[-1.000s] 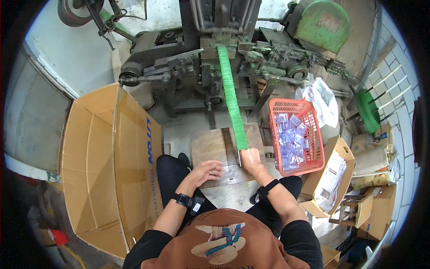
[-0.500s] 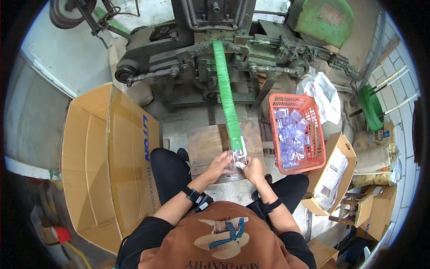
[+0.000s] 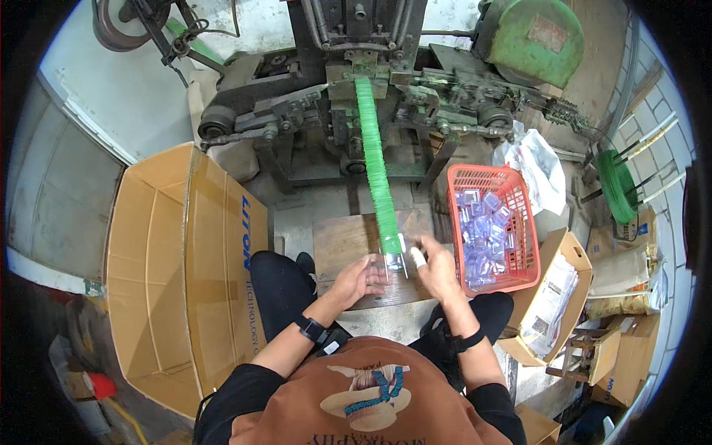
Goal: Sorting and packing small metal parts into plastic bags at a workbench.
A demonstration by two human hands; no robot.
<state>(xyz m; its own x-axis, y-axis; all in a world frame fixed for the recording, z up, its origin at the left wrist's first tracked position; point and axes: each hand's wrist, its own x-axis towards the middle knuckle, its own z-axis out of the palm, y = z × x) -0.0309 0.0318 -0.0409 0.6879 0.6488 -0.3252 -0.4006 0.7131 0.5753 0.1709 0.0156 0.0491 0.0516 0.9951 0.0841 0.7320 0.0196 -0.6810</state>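
Observation:
A long row of green pieces (image 3: 376,170) packed face to face runs from the machine down toward me. At its near end sits a clear plastic box (image 3: 395,262), with part of the green row showing inside it. My left hand (image 3: 356,283) holds the box's left side with loosely curled fingers; its see-through walls make the exact grip hard to read. On the other side my right hand (image 3: 437,271) is apart from the box, fingers spaced and nothing visible in them. A white wrap covers its thumb.
Beyond the row stands a dark metal machine (image 3: 297,111) with a green guard (image 3: 538,41). A red basket (image 3: 495,172) of clear purplish boxes is at my right, beside a carton of papers (image 3: 550,300). A tall cardboard box (image 3: 222,259) stands left. A wooden board (image 3: 337,241) lies below the row.
My right hand has drawn back from the clear box toward the right, its fingers parting. My left hand has shifted slightly left and stays beside the box. The view has tilted a little.

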